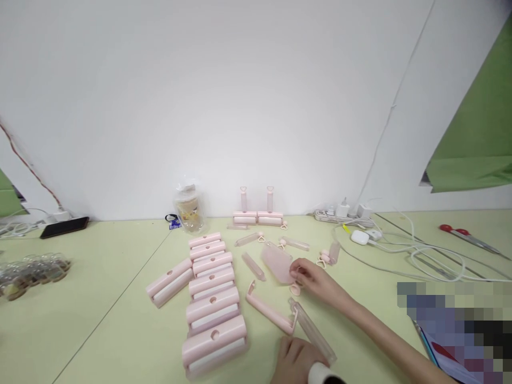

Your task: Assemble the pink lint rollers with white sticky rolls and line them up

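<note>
Fingers of my right hand (310, 276) are pinched at the right edge of a translucent pink flat piece (276, 260), which looks slightly blurred. Just below these fingertips lies a small pink ring piece (295, 289). My left hand (296, 356), at the bottom edge, is curled round a white roll (319, 373) with a dark end. Between the hands are an empty pink roller frame (270, 313) and a clear pink tube (314, 329). A shorter tube (253, 266) rests left of the flat piece.
Several pink rollers with white rolls (214, 336) form a column on the left. Two upright handles (244, 200) stand near the wall beside a bagged cup (190, 210). Cables (424, 250), a white charging case (360, 237), and red-handled scissors (464, 234) lie right; a phone (64, 228) lies left.
</note>
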The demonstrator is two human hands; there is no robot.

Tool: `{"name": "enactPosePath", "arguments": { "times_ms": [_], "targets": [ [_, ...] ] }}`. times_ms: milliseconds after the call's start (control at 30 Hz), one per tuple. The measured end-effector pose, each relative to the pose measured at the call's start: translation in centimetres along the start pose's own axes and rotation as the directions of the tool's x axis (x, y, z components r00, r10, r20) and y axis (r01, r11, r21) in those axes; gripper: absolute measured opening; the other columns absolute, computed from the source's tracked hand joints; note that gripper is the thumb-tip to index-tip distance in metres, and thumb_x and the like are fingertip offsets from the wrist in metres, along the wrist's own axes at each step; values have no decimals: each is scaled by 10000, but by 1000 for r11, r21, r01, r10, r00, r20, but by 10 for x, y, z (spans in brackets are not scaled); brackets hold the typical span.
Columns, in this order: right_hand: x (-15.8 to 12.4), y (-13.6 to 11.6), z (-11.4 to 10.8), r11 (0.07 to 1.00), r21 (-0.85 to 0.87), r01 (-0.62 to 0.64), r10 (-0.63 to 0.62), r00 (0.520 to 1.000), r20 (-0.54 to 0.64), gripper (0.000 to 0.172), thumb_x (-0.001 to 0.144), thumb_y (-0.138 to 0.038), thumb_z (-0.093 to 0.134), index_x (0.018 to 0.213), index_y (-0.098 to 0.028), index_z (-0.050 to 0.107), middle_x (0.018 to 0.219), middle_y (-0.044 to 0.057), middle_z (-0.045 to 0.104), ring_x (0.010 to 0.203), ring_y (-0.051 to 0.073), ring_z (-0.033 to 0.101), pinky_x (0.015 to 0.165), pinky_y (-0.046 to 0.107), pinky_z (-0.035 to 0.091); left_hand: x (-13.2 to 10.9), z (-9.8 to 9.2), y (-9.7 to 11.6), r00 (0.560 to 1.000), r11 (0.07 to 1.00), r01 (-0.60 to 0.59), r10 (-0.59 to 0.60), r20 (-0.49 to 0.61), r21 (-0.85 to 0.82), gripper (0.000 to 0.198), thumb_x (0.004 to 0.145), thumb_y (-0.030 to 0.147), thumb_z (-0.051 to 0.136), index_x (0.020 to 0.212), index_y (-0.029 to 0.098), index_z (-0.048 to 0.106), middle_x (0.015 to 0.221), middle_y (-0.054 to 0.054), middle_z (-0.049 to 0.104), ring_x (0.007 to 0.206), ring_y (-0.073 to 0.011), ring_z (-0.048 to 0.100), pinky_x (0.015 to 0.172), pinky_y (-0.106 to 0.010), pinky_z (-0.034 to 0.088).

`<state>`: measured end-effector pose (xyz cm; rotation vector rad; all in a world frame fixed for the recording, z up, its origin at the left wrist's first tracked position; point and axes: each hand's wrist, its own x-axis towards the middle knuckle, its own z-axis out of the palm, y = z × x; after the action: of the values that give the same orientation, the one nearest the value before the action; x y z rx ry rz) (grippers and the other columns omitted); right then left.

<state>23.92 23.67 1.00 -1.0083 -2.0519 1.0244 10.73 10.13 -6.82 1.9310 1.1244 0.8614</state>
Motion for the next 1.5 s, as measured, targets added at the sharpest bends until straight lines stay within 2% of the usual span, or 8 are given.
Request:
{"name": "enactPosePath", "arguments": {
  "times_ms": [133, 267, 533, 800, 967, 1133, 1300, 1500],
  "targets": [
    [-8, 11, -11, 921, 358, -155, 174, 985, -21, 274, 794, -459, 551, 755, -189, 534, 675, 24, 622, 703, 199, 651, 727, 371, 525, 10, 17, -18, 993, 993, 120, -120, 7, 10, 480, 668, 602, 592, 956, 220, 619, 978, -86, 626, 927, -266, 491, 852, -371, 328],
    [-15, 19, -16, 766, 599, -233, 300, 954, -13, 180, 798, -363, 572, 767, -186, 563, 772, 90, 696, 842, 212, 680, 856, 364, 516, 15, 27, -28, 984, 984, 177, -177, -3, 28, 448, 603, 537, 666, 900, 204, 615, 947, -84, 625, 900, -266, 481, 834, -384, 323],
    [-13, 16, -40, 715, 681, -159, 324, 938, -121, 79, 735, -276, 593, 699, -210, 566, 725, 76, 690, 788, 212, 680, 818, 369, 535, 12, 22, -22, 980, 979, 201, -201, 1, -39, 538, 488, 594, 726, 839, 209, 590, 916, -59, 622, 897, -262, 479, 826, -374, 322],
    [-29, -8, -77, 959, 272, 79, 37, 918, -396, 227, 810, -454, 535, 755, -234, 529, 745, 14, 563, 774, 195, 581, 769, 345, 479, 6, -12, 17, 995, 995, 97, -97, 28, 2, 592, 488, 594, 740, 897, 188, 603, 934, -76, 604, 896, -261, 497, 846, -374, 372],
    [-31, -27, -26, 974, -149, 173, -198, 964, -175, 134, 850, -329, 500, 801, -223, 566, 842, 46, 585, 821, 218, 545, 780, 375, 418, 3, -28, 37, 997, 993, 76, -74, 26, -91, 543, 543, 537, 736, 939, 188, 611, 944, -64, 608, 970, -273, 504, 892, -377, 379],
    [-31, -29, 19, 880, -412, 237, -238, 970, 48, 160, 857, -198, 450, 831, -204, 608, 882, 78, 623, 853, 255, 561, 819, 451, 377, 1, -26, 33, 982, 968, 189, -189, 17, -166, 778, 438, 510, 783, 1077, 166, 502, 1059, -104, 550, 922, -258, 527, 825, -370, 423],
    [-41, -23, 15, 832, -510, 218, -201, 976, 89, 304, 876, -232, 452, 1175, -194, 487, 1099, 97, 597, 996, 250, 544, 841, 415, 417, 2, -24, 32, 989, 987, 149, -148, 23, -65, 479, 466, 444, 781, 791, 173, 558, 829, -35, 547, 853, -232, 489, 801, -341, 414],
    [-56, -27, -11, 821, -545, 170, -145, 985, 89, 175, 878, -248, 439, 1023, -228, 536, 975, 26, 636, 839, 167, 606, 704, 285, 477, 0, -29, 47, 972, 971, 234, -234, 14, -40, 372, 506, 282, 763, 804, 168, 572, 846, -15, 525, 845, -203, 485, 772, -294, 410]
  ]
}}
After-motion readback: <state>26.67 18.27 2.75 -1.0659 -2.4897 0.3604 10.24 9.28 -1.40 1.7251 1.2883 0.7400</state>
